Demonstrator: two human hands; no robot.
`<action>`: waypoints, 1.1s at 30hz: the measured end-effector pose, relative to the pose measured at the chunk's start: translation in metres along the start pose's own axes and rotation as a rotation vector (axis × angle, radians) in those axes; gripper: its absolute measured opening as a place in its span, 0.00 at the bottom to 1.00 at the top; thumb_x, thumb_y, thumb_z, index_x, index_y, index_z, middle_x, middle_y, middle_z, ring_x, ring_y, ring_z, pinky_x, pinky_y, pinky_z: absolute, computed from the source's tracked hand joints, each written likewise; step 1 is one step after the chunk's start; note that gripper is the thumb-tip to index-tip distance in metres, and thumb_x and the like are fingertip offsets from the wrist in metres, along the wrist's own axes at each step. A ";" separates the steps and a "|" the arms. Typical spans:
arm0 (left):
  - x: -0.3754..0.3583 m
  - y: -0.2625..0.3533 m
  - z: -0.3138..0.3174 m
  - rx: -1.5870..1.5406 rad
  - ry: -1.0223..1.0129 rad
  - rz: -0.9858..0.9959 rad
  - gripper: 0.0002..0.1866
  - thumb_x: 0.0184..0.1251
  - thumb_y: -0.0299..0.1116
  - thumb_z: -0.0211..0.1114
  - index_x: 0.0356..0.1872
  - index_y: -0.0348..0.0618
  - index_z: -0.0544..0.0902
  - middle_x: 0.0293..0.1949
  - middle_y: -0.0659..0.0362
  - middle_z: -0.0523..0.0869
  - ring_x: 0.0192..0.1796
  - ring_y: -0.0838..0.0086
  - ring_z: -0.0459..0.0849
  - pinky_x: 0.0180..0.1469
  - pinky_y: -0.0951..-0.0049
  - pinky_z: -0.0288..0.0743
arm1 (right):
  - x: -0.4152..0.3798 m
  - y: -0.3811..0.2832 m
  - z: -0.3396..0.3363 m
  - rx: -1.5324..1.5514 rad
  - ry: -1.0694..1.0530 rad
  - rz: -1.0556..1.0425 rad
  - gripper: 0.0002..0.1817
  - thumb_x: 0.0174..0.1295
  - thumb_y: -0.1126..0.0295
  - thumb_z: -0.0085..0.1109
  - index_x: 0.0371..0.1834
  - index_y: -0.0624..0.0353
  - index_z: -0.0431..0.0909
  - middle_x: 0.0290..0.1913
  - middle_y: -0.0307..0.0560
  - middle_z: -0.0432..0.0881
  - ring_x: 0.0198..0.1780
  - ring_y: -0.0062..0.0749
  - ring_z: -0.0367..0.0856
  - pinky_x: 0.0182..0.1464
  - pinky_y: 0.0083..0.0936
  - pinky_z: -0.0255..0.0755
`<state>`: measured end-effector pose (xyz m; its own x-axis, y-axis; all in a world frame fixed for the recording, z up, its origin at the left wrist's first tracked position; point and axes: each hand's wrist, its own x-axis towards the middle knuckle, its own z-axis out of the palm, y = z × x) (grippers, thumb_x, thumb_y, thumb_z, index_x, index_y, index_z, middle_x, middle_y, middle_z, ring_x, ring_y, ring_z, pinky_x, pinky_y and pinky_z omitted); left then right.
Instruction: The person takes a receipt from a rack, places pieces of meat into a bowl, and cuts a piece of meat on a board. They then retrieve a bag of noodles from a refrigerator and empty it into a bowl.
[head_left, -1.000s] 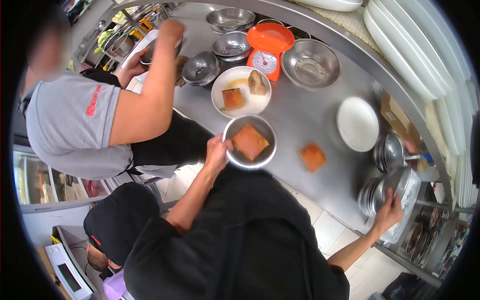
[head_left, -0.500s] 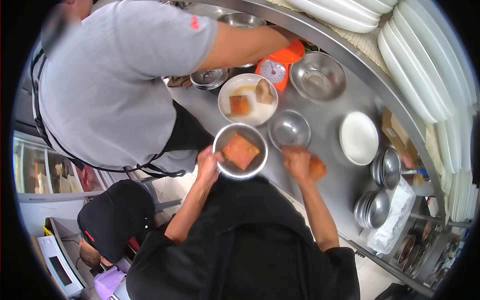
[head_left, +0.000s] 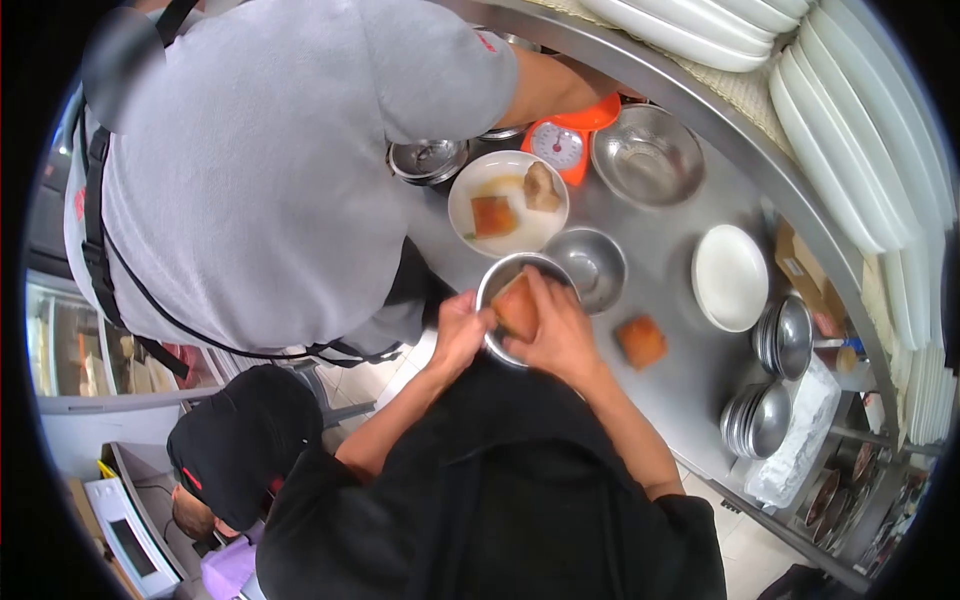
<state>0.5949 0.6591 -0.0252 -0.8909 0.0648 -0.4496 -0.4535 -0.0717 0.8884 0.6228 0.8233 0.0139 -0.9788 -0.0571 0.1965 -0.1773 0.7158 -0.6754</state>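
Observation:
My left hand (head_left: 463, 332) grips the near-left side of a small steel bowl (head_left: 484, 292). Reaching into that bowl, my right hand (head_left: 556, 332) has its fingers closed around an orange-brown block of meat (head_left: 513, 306). A similar browned block (head_left: 641, 342) lies on the steel counter to the right. Just beyond the held bowl, a second steel bowl (head_left: 600, 262) sits on the counter. The white plate (head_left: 510, 236) farther back carries another orange-brown block (head_left: 493, 216) and a beige lump (head_left: 541, 187).
An orange dial scale (head_left: 558, 147) and a large steel bowl (head_left: 648, 155) stand at the back. A co-worker in a grey shirt (head_left: 260, 180) leans in on the left, arm over the counter. A white oval dish (head_left: 730, 278) and stacked steel bowls (head_left: 768, 420) are right.
My right hand has left the browned block on the counter and moved left into the bowl, onto the meat there. The bowl has shifted slightly right. The co-worker has leaned further right.

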 end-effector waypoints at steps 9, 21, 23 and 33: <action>0.010 -0.001 -0.001 0.021 -0.023 -0.047 0.08 0.46 0.20 0.57 0.30 0.34 0.80 0.20 0.61 0.78 0.16 0.80 0.70 0.15 0.77 0.61 | 0.010 0.014 -0.021 0.572 0.043 0.201 0.43 0.34 0.68 0.73 0.61 0.64 0.68 0.52 0.61 0.79 0.55 0.48 0.79 0.58 0.33 0.72; -0.001 0.004 -0.032 -0.054 0.167 -0.002 0.06 0.42 0.18 0.56 0.24 0.37 0.78 0.18 0.63 0.76 0.13 0.82 0.67 0.13 0.81 0.58 | 0.038 0.120 0.027 -0.191 0.053 0.454 0.43 0.36 0.66 0.73 0.63 0.53 0.69 0.53 0.58 0.76 0.56 0.56 0.74 0.58 0.44 0.71; -0.005 0.010 -0.033 -0.072 0.181 -0.013 0.07 0.42 0.18 0.56 0.25 0.36 0.79 0.19 0.62 0.77 0.13 0.82 0.67 0.13 0.81 0.58 | 0.044 0.119 0.028 -0.271 0.056 0.403 0.43 0.39 0.63 0.72 0.64 0.54 0.67 0.54 0.58 0.76 0.56 0.55 0.74 0.58 0.44 0.70; 0.002 0.002 -0.047 -0.104 0.221 -0.025 0.07 0.42 0.18 0.57 0.24 0.39 0.79 0.18 0.63 0.77 0.13 0.83 0.67 0.12 0.81 0.58 | 0.212 0.097 0.068 -0.275 -0.092 0.496 0.31 0.45 0.56 0.69 0.51 0.62 0.76 0.51 0.61 0.79 0.54 0.54 0.79 0.57 0.42 0.73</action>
<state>0.5904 0.6125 -0.0285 -0.8580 -0.1510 -0.4910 -0.4656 -0.1752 0.8675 0.3914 0.8334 -0.0580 -0.9451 0.2803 -0.1682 0.3267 0.8261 -0.4591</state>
